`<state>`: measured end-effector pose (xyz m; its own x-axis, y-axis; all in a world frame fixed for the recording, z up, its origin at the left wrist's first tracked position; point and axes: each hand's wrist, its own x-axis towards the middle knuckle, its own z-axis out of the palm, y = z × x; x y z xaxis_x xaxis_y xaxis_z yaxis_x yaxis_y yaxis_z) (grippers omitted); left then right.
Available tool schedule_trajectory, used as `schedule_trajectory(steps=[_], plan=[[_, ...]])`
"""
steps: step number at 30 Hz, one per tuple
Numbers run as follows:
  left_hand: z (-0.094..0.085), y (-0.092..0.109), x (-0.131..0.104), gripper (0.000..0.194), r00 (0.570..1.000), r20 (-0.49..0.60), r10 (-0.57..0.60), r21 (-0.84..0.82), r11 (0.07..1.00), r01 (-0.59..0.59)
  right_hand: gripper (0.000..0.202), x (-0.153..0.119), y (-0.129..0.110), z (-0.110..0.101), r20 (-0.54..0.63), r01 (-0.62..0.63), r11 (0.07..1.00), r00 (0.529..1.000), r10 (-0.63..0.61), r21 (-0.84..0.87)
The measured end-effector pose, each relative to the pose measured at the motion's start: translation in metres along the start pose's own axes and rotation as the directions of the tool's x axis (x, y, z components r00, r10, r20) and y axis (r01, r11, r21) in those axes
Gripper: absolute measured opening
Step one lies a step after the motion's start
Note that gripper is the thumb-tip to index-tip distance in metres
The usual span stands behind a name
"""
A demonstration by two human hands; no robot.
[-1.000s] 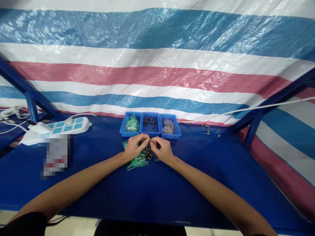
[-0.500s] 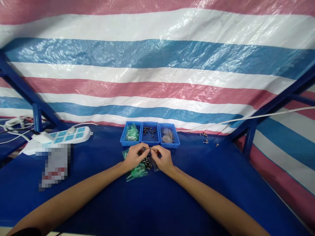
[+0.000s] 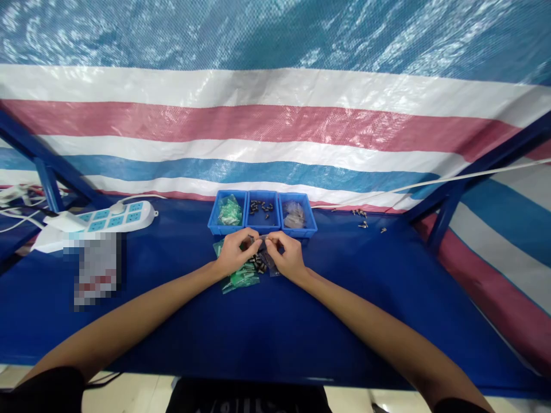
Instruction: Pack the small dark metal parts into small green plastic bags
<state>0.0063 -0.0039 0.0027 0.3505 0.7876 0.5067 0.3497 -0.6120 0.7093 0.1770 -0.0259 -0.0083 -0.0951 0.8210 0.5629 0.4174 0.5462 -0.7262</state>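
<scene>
My left hand (image 3: 235,252) and my right hand (image 3: 287,256) meet over the table in front of three blue bins. Both are closed in a pinch, thumbs facing each other. Stretched between the fingertips is a small clear plastic bag (image 3: 263,236); whether it contains anything is too small to tell. Beneath my left hand lie green plastic bags (image 3: 241,277). A pile of dark metal screws (image 3: 260,264) sits between the hands, partly covered by them. Clear bags (image 3: 272,267) lie beside the pile, under my right hand.
The left bin (image 3: 210,225) contains green bags, the middle bin (image 3: 262,225) loose screws, the right bin (image 3: 313,225) clear bags. More screws (image 3: 363,225) lie at the back right. A white power strip (image 3: 107,222) and a blurred grey item (image 3: 99,264) are on the left.
The camera has tilted down, so everything sits higher in view. My fingertips have moved slightly apart, and a clear strip of the bag now shows between them.
</scene>
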Motion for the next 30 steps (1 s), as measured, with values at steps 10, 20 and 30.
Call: schedule_trajectory(steps=[10, 20, 30], plan=[[0.0007, -0.0025, -0.0003, 0.017, 1.0, 0.001, 0.02, 0.045, 0.999, -0.02, 0.014, 0.0021, 0.0036, 0.0021, 0.028, -0.002, 0.998, 1.0, 0.0, 0.059], [0.0012, -0.0046, -0.0021, 0.017, 0.999, -0.048, 0.025, 0.045, 0.999, -0.023, 0.016, 0.006, 0.0023, 0.0011, 0.082, 0.003, 1.0, 0.997, -0.005, 0.024], [0.0004, -0.0021, 0.0014, 0.022, 0.999, 0.042, 0.005, 0.01, 1.0, -0.005, 0.016, 0.0021, 0.0071, 0.0019, 0.035, -0.019, 0.997, 0.999, 0.017, 0.069]])
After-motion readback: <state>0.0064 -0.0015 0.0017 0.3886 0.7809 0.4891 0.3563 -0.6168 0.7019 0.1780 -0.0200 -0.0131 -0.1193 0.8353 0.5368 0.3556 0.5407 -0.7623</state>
